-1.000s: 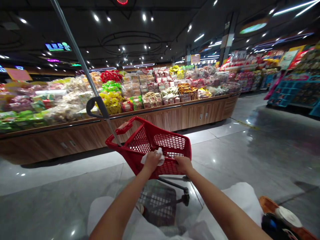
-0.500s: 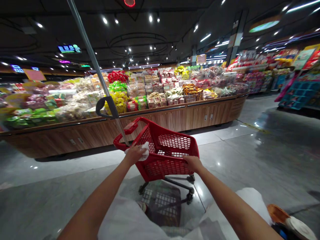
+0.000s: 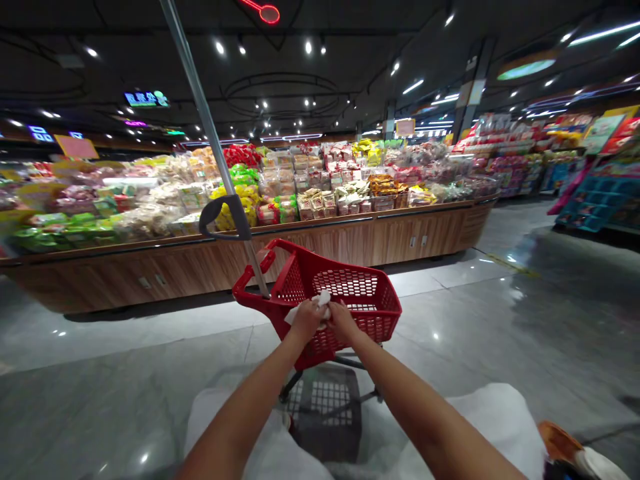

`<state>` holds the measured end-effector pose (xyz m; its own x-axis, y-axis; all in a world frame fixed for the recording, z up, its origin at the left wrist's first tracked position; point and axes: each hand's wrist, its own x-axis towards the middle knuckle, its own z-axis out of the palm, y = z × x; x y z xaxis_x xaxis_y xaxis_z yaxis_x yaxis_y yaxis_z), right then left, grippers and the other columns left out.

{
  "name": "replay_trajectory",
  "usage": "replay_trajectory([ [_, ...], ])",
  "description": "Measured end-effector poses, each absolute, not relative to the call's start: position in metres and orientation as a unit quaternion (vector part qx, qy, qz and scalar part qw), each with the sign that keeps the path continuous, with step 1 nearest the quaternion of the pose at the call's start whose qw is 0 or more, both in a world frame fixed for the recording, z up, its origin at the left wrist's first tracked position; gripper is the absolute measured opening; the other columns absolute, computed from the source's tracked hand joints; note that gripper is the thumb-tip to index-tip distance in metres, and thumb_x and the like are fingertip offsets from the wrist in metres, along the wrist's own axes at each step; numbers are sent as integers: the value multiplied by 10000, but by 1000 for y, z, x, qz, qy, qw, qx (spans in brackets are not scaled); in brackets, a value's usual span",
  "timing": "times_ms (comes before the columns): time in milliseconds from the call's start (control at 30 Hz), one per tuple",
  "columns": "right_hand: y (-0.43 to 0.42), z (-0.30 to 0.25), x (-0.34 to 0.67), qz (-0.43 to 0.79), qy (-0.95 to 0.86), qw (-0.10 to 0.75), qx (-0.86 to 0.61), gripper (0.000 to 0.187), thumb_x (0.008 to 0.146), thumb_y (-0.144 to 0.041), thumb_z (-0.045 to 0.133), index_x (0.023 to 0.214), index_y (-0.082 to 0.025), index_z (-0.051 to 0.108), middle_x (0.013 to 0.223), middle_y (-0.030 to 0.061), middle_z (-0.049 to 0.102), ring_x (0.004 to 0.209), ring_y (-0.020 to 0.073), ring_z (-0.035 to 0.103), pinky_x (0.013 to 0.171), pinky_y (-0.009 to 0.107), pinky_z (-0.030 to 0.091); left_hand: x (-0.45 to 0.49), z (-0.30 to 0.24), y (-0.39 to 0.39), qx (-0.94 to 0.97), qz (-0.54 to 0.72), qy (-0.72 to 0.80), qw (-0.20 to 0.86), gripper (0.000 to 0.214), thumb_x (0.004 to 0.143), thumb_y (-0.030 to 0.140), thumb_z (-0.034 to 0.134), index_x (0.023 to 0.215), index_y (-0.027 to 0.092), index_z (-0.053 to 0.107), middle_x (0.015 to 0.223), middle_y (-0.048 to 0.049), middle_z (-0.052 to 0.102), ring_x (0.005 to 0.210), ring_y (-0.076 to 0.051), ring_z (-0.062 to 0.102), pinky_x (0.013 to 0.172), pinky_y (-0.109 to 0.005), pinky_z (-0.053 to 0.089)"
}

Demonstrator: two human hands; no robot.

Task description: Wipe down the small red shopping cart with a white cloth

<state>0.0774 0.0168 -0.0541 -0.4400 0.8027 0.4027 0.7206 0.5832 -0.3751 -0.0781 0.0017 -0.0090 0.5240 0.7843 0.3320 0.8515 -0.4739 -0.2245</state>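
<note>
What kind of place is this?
Most likely a supermarket: there's a red shopping cart, a long wooden display stand piled with packaged goods, and a blue rack at the right.

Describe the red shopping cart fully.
The red shopping cart looks plastic, its basket walls pierced with holes, a handle at the left end, dark legs beneath. It stands upright on the grey floor before the wooden counter. The left hand holds a white cloth at its near rim, the right hand alongside.
</note>
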Motion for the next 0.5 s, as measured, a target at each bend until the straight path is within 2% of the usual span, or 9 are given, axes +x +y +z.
replay_trajectory([
  [133, 20, -63, 77, 73, -840, 271, -465, 469, 705, -47, 480, 1160, -136, 546, 1150, 114, 618, 1112, 218, 525, 1122, 423, 222, -122, 4, -6, -880, -97, -422, 194, 338, 879, 121, 516, 1187, 232, 602, 1099, -97, 641, 1040, -219, 590, 948, -405, 480],
  [267, 24, -61, 96, 57, -841, 248, -478, 445, 722, -44, 454, 1149, -137, 538, 1142, 107, 608, 1108, 204, 516, 1131, 411, 184, -208, 35, -29, -888, -115, -397, 200, 286, 908, 130, 461, 1101, 228, 647, 1213, -76, 622, 1196, -210, 528, 1049, -421, 429],
  [400, 33, -56, 111, 47, -830, 217, -511, 431, 746, -67, 446, 1157, -173, 523, 1166, 98, 598, 1135, 213, 502, 1143, 470, 62, -268, 68, -50, -864, -135, -447, 189, 293, 899, 143, 450, 1064, 236, 674, 1215, -87, 631, 1220, -229, 523, 1028, -441, 452],
  [500, 37, -46, 112, 54, -808, 182, -557, 415, 758, -158, 518, 1173, -164, 511, 1224, 138, 567, 1219, 264, 445, 1129, 522, 22, -263, 80, -45, -842, -153, -492, 157, 331, 856, 149, 487, 1122, 251, 657, 1176, -81, 650, 1108, -224, 597, 947, -398, 509],
])
